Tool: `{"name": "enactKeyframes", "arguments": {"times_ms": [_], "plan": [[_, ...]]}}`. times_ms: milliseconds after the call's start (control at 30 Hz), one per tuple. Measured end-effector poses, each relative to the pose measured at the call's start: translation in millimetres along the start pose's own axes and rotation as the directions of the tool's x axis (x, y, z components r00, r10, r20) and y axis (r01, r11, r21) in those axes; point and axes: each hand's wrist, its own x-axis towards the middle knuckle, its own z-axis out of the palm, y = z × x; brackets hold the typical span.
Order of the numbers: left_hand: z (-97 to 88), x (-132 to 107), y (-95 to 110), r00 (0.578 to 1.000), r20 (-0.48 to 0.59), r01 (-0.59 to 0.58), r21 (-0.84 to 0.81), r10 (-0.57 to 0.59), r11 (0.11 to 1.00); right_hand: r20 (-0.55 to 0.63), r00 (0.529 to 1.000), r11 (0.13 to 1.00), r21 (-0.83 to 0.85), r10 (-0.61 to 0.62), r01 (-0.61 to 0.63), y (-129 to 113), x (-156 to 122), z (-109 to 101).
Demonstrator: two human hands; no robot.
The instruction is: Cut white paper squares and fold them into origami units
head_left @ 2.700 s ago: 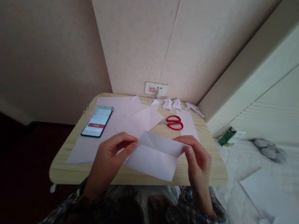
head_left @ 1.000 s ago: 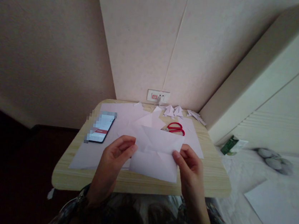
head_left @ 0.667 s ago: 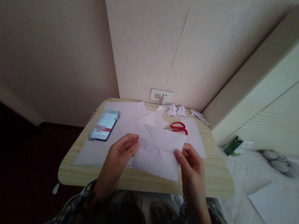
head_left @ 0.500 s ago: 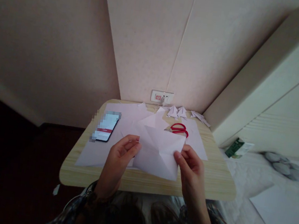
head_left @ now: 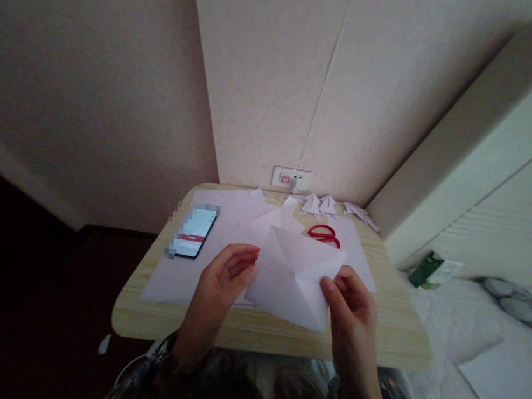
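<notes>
Both my hands hold a creased white paper sheet [head_left: 293,276] up over the near half of a small wooden table [head_left: 390,332]. My left hand [head_left: 223,281] pinches the sheet's left edge with its fingers closed on it. My right hand [head_left: 348,302] grips the right edge, thumb on the front. Diagonal and straight fold lines cross the sheet, and it is tilted with its lower right corner pointing towards me.
On the table lie loose white sheets [head_left: 181,273], a phone [head_left: 194,231] with its screen lit at the left, red scissors [head_left: 324,234] behind the held sheet, and several small folded paper figures [head_left: 320,204] by a wall socket [head_left: 291,178]. A bed with a green box [head_left: 426,269] lies right.
The top flap of the sheet has been opened up and the sheet has turned a little in my hands. The view has shifted, so everything sits slightly lower and to the right.
</notes>
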Motion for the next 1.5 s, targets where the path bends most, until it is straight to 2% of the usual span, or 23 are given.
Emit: {"name": "enactKeyframes", "arguments": {"times_ms": [167,433,700,1033,1200,1500], "plan": [[0.1,-1,-2,0.998,-0.044,-0.034,0.027,0.036,0.999,-0.017,1.0,1.0,-0.009,-0.017,0.017,2,1,-1],[-3.0,0,0,1.0,-0.005,-0.028,0.028,0.028,0.999,-0.016,0.998,0.998,-0.038,-0.056,0.056,4,2,-2],[-1.3,-2,0,0.999,-0.035,-0.016,0.016,0.017,1.0,0.014,0.996,0.991,-0.102,-0.089,0.09,4,5,1],[-0.8,3,-6,1.0,-0.009,-0.02,-0.039,0.02,0.999,0.058,0.996,0.978,-0.191,-0.075,0.084,3,5,1],[-1.5,-1,-1,1.0,0.024,-0.009,-0.037,0.01,0.999,0.084,0.995,0.976,-0.21,-0.049,0.066,4,4,0],[-5.2,0,-10,0.997,0.067,-0.031,-0.028,0.033,0.999,0.059,0.998,0.973,-0.23,0.009,0.005,15,14,-8]]}}
